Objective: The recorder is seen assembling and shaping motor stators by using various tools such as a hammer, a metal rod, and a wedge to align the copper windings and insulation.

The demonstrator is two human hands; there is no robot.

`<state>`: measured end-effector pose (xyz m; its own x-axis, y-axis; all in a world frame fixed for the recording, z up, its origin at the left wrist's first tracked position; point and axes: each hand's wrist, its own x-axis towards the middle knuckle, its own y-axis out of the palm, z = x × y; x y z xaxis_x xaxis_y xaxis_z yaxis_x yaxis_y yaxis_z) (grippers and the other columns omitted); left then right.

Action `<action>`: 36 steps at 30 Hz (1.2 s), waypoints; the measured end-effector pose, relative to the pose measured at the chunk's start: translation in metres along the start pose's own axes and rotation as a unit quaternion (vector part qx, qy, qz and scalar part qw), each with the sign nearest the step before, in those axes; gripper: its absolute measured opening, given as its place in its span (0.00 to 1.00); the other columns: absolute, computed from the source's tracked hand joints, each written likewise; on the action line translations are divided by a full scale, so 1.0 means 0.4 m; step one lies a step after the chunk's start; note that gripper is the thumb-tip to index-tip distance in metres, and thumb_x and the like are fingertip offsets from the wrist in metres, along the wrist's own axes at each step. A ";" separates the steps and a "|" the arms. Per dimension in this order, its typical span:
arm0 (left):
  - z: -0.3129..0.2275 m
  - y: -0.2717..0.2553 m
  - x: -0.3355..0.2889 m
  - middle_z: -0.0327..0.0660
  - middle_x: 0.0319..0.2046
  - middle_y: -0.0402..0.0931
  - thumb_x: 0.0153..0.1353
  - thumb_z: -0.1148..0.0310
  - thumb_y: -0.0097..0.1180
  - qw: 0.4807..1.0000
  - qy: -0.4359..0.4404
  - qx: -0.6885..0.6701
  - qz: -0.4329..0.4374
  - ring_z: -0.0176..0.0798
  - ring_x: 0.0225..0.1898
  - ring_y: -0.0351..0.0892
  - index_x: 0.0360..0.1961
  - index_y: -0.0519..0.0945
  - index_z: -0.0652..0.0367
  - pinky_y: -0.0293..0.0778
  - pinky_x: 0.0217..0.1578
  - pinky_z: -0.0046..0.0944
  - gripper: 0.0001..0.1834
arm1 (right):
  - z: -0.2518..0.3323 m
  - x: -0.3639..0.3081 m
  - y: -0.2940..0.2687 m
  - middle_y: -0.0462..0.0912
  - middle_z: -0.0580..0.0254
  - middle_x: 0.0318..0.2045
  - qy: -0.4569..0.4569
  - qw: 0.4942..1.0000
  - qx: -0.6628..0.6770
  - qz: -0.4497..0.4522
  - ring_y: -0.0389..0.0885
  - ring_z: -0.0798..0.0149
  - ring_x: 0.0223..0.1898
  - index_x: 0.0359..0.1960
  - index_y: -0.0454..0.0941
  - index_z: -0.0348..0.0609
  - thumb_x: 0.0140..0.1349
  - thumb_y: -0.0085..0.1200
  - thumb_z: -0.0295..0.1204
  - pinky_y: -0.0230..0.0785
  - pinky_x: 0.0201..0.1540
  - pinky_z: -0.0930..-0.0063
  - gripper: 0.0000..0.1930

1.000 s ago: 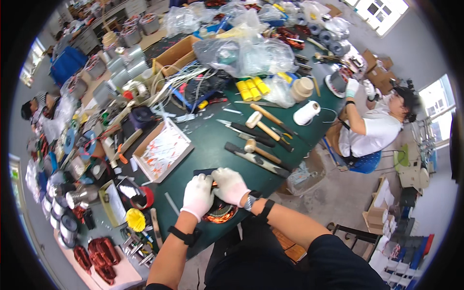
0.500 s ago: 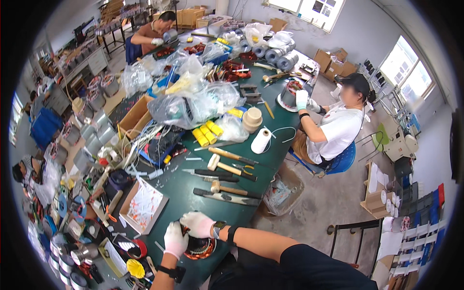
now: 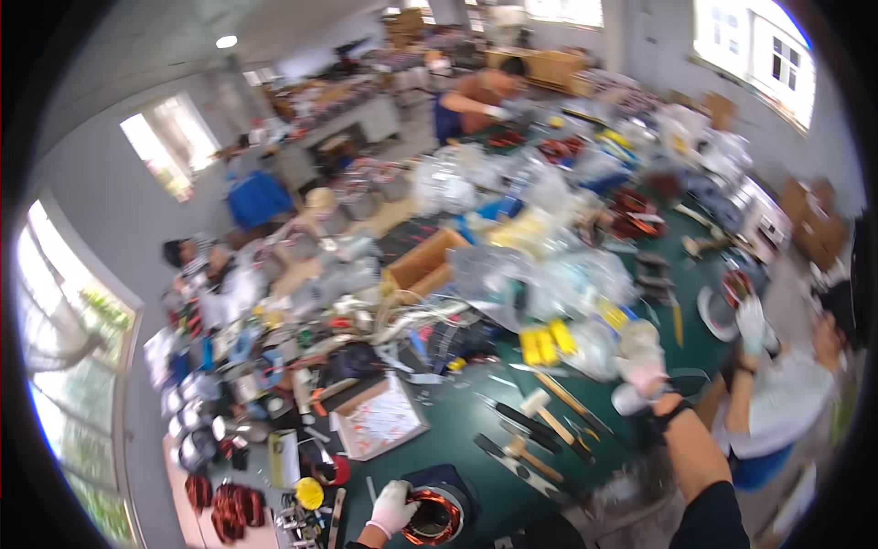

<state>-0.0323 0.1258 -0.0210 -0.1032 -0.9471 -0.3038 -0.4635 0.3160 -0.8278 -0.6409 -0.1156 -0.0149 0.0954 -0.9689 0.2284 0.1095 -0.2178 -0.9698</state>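
Right hand (image 3: 642, 364) now lifted away toward white roll (image 3: 631, 399), grip blurred (cannot tell), left hand (image 3: 395, 506) fingers curled against copper coil (image 3: 430, 518) at worktop (image 3: 457, 430) near edge, liable to slide off single-handed.

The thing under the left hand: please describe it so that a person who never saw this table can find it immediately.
Start at the long dark green table and go to its near end, closest to the camera. There the gloved left hand rests on a round coil of copper wire in a dark ring. Unlike the mallets and hand tools beside it, it is circular and shines orange.
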 end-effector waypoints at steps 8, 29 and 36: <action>-0.121 -0.068 -0.138 0.63 0.49 0.84 0.69 0.51 0.60 0.971 -0.237 0.018 -0.027 0.65 0.53 0.83 0.56 0.79 0.62 0.79 0.55 0.57 0.26 | -0.038 0.186 0.004 0.79 0.47 0.59 0.142 0.965 -0.071 0.206 0.78 0.38 0.62 0.62 0.78 0.49 0.58 0.66 0.44 0.77 0.61 0.46 0.30; -0.001 0.031 -0.192 0.65 0.29 0.83 0.72 0.49 0.53 0.987 -0.148 -0.052 -0.038 0.71 0.34 0.85 0.47 0.74 0.70 0.81 0.39 0.65 0.28 | 0.401 -0.118 -0.399 0.76 0.42 0.56 -0.043 0.994 0.087 0.047 0.74 0.36 0.58 0.55 0.79 0.45 0.43 0.74 0.35 0.73 0.61 0.48 0.33; 0.158 0.008 -0.303 0.50 0.34 0.87 0.71 0.65 0.62 0.932 -0.168 -0.319 -0.039 0.47 0.35 0.87 0.51 0.78 0.64 0.82 0.38 0.45 0.15 | 0.843 -0.343 -0.483 0.77 0.43 0.57 -0.125 0.957 0.194 0.177 0.76 0.39 0.60 0.56 0.81 0.46 0.42 0.74 0.39 0.74 0.63 0.51 0.34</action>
<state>0.0343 0.2451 -0.0167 0.1846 -0.8610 -0.4740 -0.8982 0.0480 -0.4370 -0.3417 0.0990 0.1698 0.4239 -0.9044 -0.0489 0.3807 0.2268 -0.8965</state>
